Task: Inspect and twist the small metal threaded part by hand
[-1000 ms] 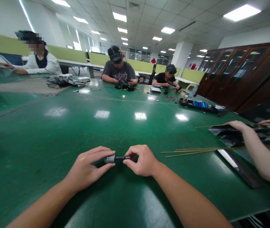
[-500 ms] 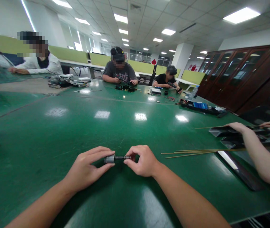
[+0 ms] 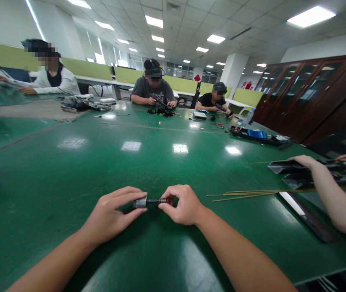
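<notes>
A small metal shaft with a thick grey cylindrical head [image 3: 140,202], shaped like a drill chuck, lies level between my hands, just over the green table. My left hand [image 3: 110,215] pinches the wide grey head from the left, thumb below and fingers above. The thin dark rod runs rightward out of that head. At its far end, my right hand [image 3: 183,205] grips the tip between thumb and index finger. The right fingers hide the very end of the rod, and its exact kind does not show.
Several thin brass-coloured rods [image 3: 246,195] lie to the right, near a dark flat strip [image 3: 308,217]. Another person's hand [image 3: 305,161] rests on black angled parts [image 3: 300,179] there. Across the table [image 3: 100,162], several people handle things; a black tray [image 3: 258,137] holds blue items.
My hands and the metal part have barely moved. Across the table, the person at far left has raised a hand, and the middle person's tool has shifted slightly.
</notes>
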`<state>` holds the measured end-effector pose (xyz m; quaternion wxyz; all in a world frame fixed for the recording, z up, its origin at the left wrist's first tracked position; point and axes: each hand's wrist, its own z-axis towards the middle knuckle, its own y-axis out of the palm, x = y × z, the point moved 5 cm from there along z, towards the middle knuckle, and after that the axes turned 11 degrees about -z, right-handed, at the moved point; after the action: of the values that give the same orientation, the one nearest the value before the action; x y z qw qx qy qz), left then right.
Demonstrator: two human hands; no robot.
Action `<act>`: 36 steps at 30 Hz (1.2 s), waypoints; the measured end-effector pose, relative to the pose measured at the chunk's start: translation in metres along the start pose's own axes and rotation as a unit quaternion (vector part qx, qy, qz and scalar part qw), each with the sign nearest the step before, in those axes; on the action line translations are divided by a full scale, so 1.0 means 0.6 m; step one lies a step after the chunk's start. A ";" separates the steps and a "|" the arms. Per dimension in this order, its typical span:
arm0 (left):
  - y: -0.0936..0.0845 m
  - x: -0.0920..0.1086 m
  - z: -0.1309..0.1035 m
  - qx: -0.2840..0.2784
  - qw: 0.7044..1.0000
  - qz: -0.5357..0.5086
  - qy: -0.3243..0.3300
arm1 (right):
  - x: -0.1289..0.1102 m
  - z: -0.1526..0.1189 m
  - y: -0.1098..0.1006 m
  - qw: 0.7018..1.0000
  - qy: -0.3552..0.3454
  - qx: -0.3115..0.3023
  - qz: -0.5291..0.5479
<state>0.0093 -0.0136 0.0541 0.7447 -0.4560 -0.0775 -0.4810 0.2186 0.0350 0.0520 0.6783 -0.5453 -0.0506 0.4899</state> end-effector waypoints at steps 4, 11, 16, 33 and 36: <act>0.001 0.000 0.002 0.002 1.000 -0.003 -0.003 | 0.000 0.001 -0.001 1.000 0.004 -0.003 0.000; 0.000 -0.006 0.000 0.000 1.000 -0.004 -0.011 | 0.000 0.002 -0.003 1.000 -0.001 0.002 -0.001; 0.000 -0.009 -0.001 0.000 1.000 -0.005 -0.009 | 0.002 0.002 -0.004 1.000 0.000 0.004 -0.006; -0.002 -0.015 -0.001 0.005 1.000 0.000 -0.015 | 0.008 0.002 -0.007 1.000 0.008 0.006 -0.007; -0.002 -0.017 -0.001 0.006 1.000 0.004 -0.018 | 0.009 0.002 -0.008 1.000 0.009 0.008 -0.007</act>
<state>0.0028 -0.0078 0.0492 0.7475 -0.4607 -0.0922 -0.4696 0.2239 0.0402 0.0539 0.6869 -0.5435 -0.0445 0.4804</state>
